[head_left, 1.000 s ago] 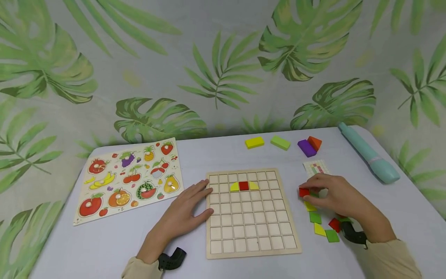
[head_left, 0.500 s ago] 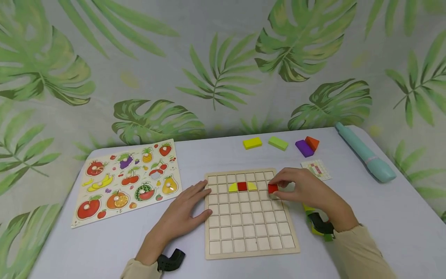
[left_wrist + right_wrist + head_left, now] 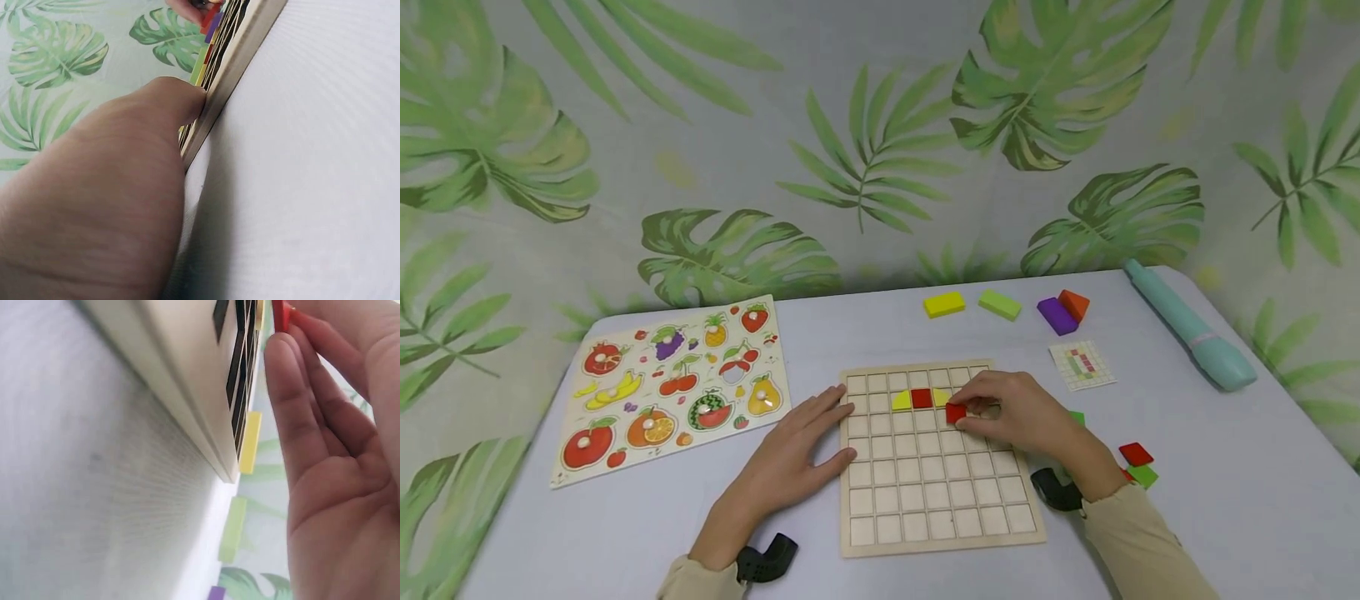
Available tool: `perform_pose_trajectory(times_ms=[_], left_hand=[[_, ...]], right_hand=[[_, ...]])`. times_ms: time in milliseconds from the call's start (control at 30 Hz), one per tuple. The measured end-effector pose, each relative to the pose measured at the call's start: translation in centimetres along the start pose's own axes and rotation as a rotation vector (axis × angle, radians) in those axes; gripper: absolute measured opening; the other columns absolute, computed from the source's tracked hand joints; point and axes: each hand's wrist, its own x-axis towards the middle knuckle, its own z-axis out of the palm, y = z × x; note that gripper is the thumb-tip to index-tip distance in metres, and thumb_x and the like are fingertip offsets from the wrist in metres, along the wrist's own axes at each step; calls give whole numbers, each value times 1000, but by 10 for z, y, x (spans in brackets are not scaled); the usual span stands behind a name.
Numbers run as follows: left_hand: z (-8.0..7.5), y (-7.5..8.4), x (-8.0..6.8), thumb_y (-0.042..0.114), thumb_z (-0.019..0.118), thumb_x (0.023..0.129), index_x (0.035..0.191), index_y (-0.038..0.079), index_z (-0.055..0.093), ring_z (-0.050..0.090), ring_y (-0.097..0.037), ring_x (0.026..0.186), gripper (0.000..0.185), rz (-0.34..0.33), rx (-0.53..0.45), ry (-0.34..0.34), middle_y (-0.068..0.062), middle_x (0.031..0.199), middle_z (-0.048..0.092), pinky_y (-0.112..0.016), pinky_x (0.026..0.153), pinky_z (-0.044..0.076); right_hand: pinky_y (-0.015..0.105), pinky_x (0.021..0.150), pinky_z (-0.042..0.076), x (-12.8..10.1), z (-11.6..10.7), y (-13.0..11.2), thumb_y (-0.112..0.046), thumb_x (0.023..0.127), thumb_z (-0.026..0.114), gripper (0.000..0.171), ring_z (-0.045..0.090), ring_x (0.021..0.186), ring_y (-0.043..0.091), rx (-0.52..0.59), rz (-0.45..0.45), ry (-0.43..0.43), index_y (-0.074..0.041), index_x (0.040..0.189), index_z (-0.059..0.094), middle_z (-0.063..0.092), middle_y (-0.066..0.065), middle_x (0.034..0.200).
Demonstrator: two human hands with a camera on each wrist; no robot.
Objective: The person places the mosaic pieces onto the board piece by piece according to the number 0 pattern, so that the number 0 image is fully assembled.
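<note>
A cloth printed with big green leaves hangs behind a pale counter [image 3: 880, 333] that carries a wooden grid board [image 3: 936, 458] at its middle. The left hand [image 3: 797, 454] lies flat with straight fingers, its fingertips resting on the board's left edge; the left wrist view shows the thumb against that rim. The right hand [image 3: 1018, 412] reaches over the board and pinches a red tile [image 3: 956, 412] between thumb and fingertips, holding it at a cell just below and to the right of three tiles already seated in the second row: a yellow piece [image 3: 902, 401], a red square [image 3: 922, 397] and another yellow piece [image 3: 942, 397]. To the right of the board lie loose tiles, a red one [image 3: 1136, 453] touching a green one [image 3: 1143, 476]. Farther back sit a small pattern card [image 3: 1082, 365], a yellow block [image 3: 944, 304], a green block [image 3: 1000, 305], a purple block [image 3: 1057, 317] touching an orange block [image 3: 1074, 305], and a teal pen-shaped tool [image 3: 1187, 327]. A fruit puzzle board [image 3: 673, 383] lies well to the left
</note>
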Motion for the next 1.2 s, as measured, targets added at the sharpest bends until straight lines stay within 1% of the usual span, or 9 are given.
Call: perform_pose_trajectory(times_ms=[133,267,400,500,633,800,933,1067,1200], left_hand=[[-1,0,0,47,69,97,150,17,56,34,-19,154,63,6,-2,2,1,166,37,-43,127,30],[-2,0,1,47,69,97,149,16,56,34,-19,153,62,15,-2,6,0,166,38,-44,127,30],[-3,0,1,47,69,97,149,17,56,35,-19,153,62,12,0,5,1,166,37,-43,127,30],[-2,0,1,48,69,97,149,18,56,34,-18,154,62,8,-4,0,2,166,37,-43,127,30],[-2,1,1,47,69,97,149,17,56,34,-18,153,62,4,-11,0,2,166,38,-43,127,29],[-2,1,1,45,70,97,149,16,57,34,-18,154,61,3,-34,-2,1,165,38,-43,128,29],[-1,1,0,45,69,97,149,17,56,34,-18,154,61,4,-39,-3,1,165,38,-43,128,29],[-2,1,0,45,69,97,149,17,56,34,-18,154,61,10,-29,2,1,165,39,-42,127,29],[-3,1,0,45,69,98,149,17,56,34,-17,154,60,11,-25,3,1,165,38,-42,128,28]], right_hand=[[29,84,60,1,1,-3,-22,88,84,22,66,93,9,-13,2,-6,-20,109,80,74,-11,106],[36,89,61,2,2,-9,-20,88,83,20,70,100,14,-45,-52,-16,-18,108,82,76,-8,106],[33,83,62,2,2,-15,-16,87,83,16,70,92,13,-94,-103,-22,-17,103,84,75,-9,98],[28,76,60,3,2,-20,-14,86,83,14,68,85,9,-139,-107,-33,-17,100,85,73,-11,92],[26,74,60,3,4,-23,-13,87,83,13,67,83,8,-175,-116,-38,-15,99,85,73,-10,90],[26,72,60,0,6,-24,-9,87,82,15,68,83,9,-177,-97,-9,-13,101,84,75,-8,91],[26,72,60,-3,9,-27,-7,87,82,15,67,81,9,-210,-81,6,-11,101,84,74,-6,89],[28,73,61,-4,12,-33,-6,85,83,13,65,79,10,-269,-101,40,-10,97,84,73,-5,86],[29,73,61,-4,13,-37,-5,83,84,13,64,78,10,-293,-108,81,-10,95,84,73,-6,84]])
